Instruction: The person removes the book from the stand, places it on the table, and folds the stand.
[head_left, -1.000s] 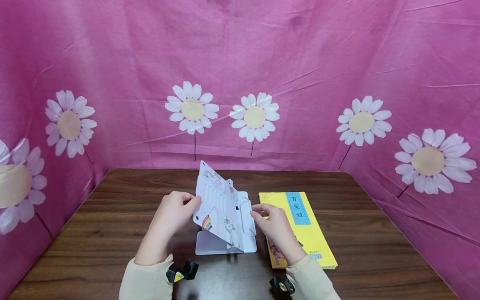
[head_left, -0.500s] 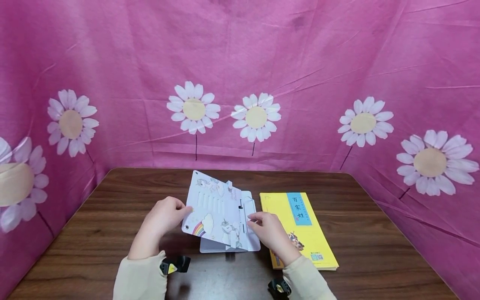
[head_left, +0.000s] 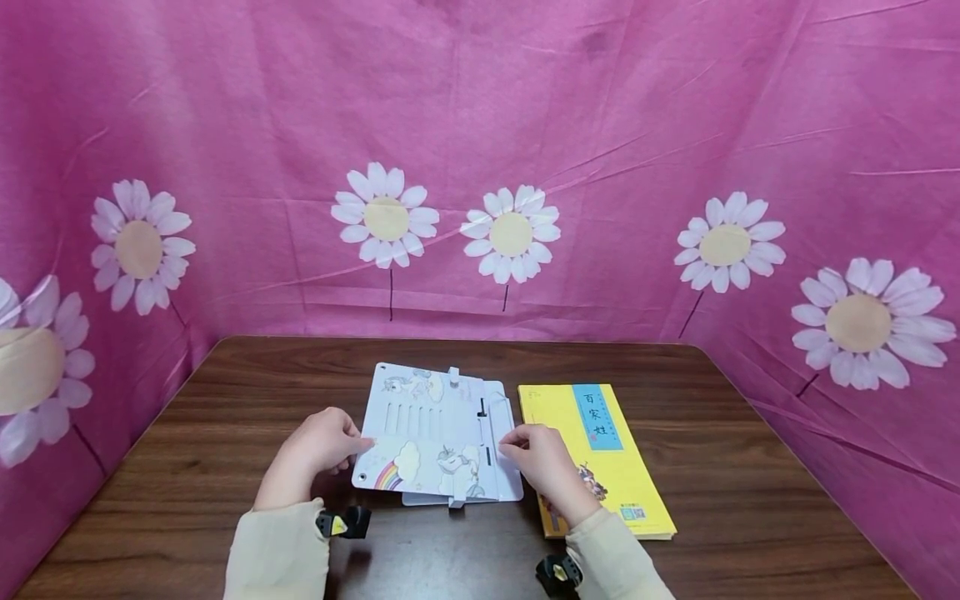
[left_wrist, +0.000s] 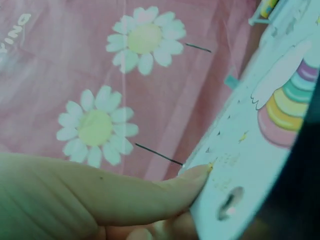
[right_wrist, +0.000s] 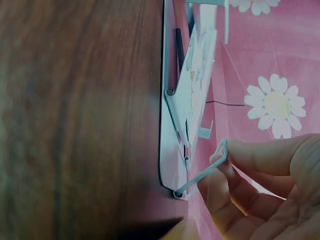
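A white book stand (head_left: 420, 429), printed with unicorns and a rainbow, stands mid-table. Its slotted front panel leans back low over a white base plate (head_left: 420, 500). My left hand (head_left: 318, 446) pinches the panel's left edge between thumb and fingers. In the left wrist view the thumb (left_wrist: 150, 200) presses the panel (left_wrist: 235, 170) near a corner hole. My right hand (head_left: 547, 462) is at the stand's right side. The right wrist view shows its fingers (right_wrist: 250, 155) pinching a bent white wire bar (right_wrist: 200, 174) hinged at the base end. The panel rises at a slight angle there.
A yellow book (head_left: 630, 483) with a blue title strip lies right of the stand, partly under my right forearm. The dark wooden table (head_left: 187, 433) ends at a pink cloth (head_left: 450, 100) with white daisies. Black straps (head_left: 343, 523) circle both wrists.
The front panel has swung down to the left, from steep to nearly flat, with my left hand lowering along with it. My right hand has stayed at the stand's right side, shifting slightly.
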